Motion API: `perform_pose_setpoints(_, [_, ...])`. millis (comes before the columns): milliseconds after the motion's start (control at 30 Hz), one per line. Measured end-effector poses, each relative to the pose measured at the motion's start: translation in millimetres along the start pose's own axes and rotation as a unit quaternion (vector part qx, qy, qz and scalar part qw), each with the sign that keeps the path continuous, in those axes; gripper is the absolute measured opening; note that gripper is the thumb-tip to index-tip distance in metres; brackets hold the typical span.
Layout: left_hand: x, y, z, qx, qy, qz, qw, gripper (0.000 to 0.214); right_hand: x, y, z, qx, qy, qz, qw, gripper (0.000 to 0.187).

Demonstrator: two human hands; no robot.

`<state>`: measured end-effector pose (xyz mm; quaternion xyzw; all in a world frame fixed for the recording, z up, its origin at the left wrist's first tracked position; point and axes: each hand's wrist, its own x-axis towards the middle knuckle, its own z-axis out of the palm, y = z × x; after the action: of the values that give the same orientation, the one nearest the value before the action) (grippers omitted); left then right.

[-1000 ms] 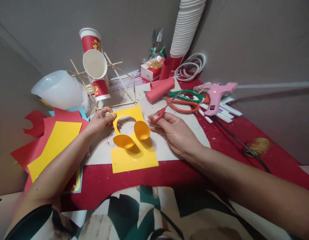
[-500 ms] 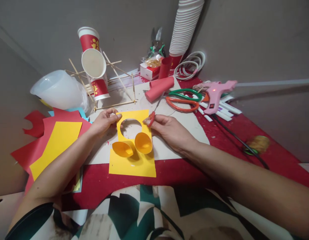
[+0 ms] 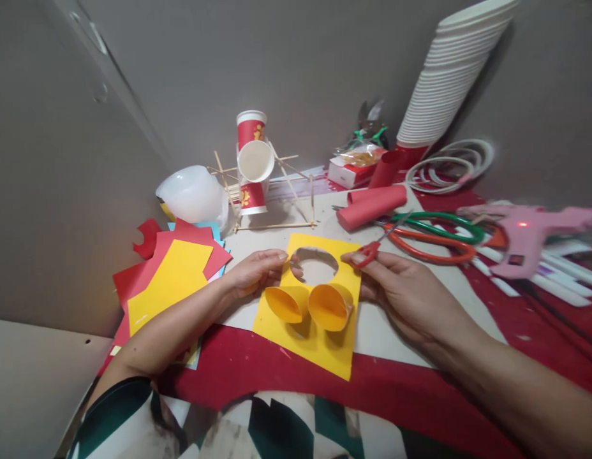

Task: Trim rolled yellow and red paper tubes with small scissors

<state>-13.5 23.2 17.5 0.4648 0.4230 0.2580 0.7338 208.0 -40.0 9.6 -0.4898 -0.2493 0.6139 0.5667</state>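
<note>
Holed yellow card, one; yellow rolls, two

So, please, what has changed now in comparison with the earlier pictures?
The view swung left. The yellow sheet has shifted right relative to the stick frame. The right hand, beside the sheet a second ago, now holds its right edge. The left hand still holds its left edge; the red-handled scissors stay in the right hand.

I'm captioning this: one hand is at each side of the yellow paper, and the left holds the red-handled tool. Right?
Not quite: the head view shows the right hand, not the left hand, holding the red-handled tool. The hands do flank the yellow paper.
</note>
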Motion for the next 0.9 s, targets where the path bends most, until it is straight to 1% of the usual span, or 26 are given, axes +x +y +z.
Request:
perform_pose_setpoints(67, [-6.0, -1.7, 3.9, -0.019, -0.009, -0.006, 1.000, 0.050, -2.1, -2.7, 2.1, 0.014, 0.000, -0.020, 1.000, 0.022])
perform_pose_setpoints(233, [-9.2, -5.1, 7.2, -0.055, -0.042, -0.034, 0.997, 0.033, 1.3, -4.2, -0.5, 0.043, -0.012, -0.052, 0.998, 0.022])
perform_pose_setpoints(433, [-5.9, -4.4, 6.5, -0.085, -0.087, -0.093, 0.988, 0.033, 2.1, -4.2, -4.2, 0.059, -0.017, -0.077, 0.995, 0.020])
perform_pose_setpoints(533, [-7.1, -3.7, 7.7, -0.097, -0.098, -0.112, 0.984, 0.030, 0.1, -4.2, -2.6, 0.059, -0.022, -0.076, 0.995, 0.020])
perform_pose_setpoints(600, [-8.8, -3.7, 8.8, -0.101, -0.102, -0.116, 0.983, 0.028, -1.2, -3.8, -1.9, 0.044, -0.032, -0.073, 0.996, 0.020])
perform_pose_setpoints(667, [-10.6, -3.9, 9.4, -0.102, -0.106, -0.119, 0.982, 0.030, -2.2, -3.8, -2.4, 0.022, -0.038, -0.085, 0.995, 0.020])
perform_pose_setpoints(767, [-11.5, -3.2, 8.2, -0.107, -0.099, -0.109, 0.983, 0.029, -2.7, -6.5, -5.8, -0.022, -0.029, -0.125, 0.991, 0.020])
perform_pose_setpoints(900, [-10.0, 1.2, 1.4, -0.119, -0.070, -0.075, 0.988, 0.023, -2.1, -15.2, -12.8, -0.059, -0.009, -0.181, 0.982, 0.023])
